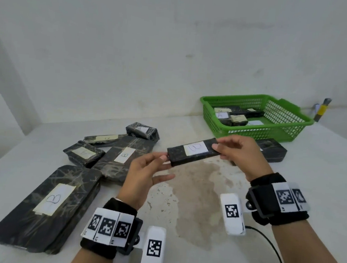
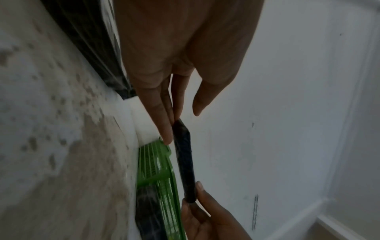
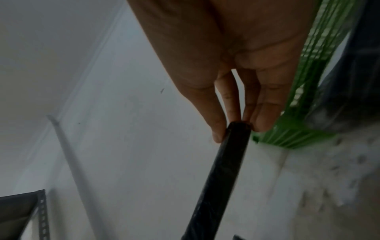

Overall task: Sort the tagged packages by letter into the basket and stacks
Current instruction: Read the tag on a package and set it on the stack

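A long black package with a white B tag (image 1: 194, 152) hangs above the table's middle, held at both ends. My left hand (image 1: 162, 161) pinches its near left end. My right hand (image 1: 221, 148) pinches its far right end. The left wrist view shows the package (image 2: 185, 162) edge-on between my left fingertips (image 2: 167, 138) and the other hand. In the right wrist view my fingertips (image 3: 218, 134) clamp the package's end (image 3: 236, 146). A green basket (image 1: 283, 127) at the back right holds several tagged packages, one marked A (image 1: 221, 115).
Several black tagged packages lie at the left: a large B one (image 1: 46, 208) nearest, another B one (image 1: 122, 158) behind it, and smaller ones (image 1: 83, 153) beyond. One more black package (image 1: 272, 152) lies in front of the basket. A stained patch (image 1: 196, 195) marks the table's middle.
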Available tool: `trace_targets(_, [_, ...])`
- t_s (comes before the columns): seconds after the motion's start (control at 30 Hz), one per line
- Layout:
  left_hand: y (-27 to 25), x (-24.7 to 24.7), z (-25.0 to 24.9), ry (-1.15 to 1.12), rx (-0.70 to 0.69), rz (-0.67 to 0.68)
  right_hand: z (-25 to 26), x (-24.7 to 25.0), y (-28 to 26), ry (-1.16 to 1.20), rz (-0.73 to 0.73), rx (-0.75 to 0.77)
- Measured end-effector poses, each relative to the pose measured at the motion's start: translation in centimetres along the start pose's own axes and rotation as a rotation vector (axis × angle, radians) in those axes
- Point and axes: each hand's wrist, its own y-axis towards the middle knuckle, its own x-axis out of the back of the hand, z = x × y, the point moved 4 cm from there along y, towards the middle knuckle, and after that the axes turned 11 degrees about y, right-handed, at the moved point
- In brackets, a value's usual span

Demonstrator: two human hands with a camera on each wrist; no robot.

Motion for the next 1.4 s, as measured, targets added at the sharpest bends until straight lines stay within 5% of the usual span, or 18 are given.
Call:
trace_targets(0.33, [0.9,-11.3,3.5,0.261,0.242,0.294,-4.1,12.2,-0.9,-0.12,-0.218,-0.221])
trace_targets(0.7, [3.9,-18.0,5.8,0.411,0.326,0.295,-6.5,17.5,1.8,-0.207,-0.291,-0.307])
trace_targets(1.1, [3.6,-17.6,5.4,0.302,0.366,0.286,-6.8,17.6,1.9,-0.176,-0.256,-0.356])
trace_targets(1.4, [2.2,-9.1,2.9,0.302,0.205,0.113,-2.4,13.9,-0.2,-0.362,-0.147,-0.208])
